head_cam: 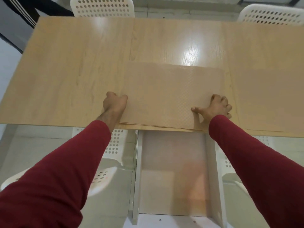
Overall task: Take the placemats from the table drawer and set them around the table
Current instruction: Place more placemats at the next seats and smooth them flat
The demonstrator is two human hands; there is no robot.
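Note:
A stack of pale beige textured placemats (171,94) lies on the light wooden table (69,63), at its near edge just above the open white drawer (172,175). My left hand (115,102) grips the stack's left edge with the fingers curled. My right hand (215,106) holds the right side of the stack, thumb out on top and fingers bent over the edge. One more placemat (266,96) lies flat on the table at the right. The drawer's inside shows a bare pale bottom.
White perforated chairs stand at the far side, one at the middle (102,7) and one at the right (273,15). Two more white chairs (113,145) are tucked under the near edge, on either side of the drawer. A dark object (24,12) sits at the far left.

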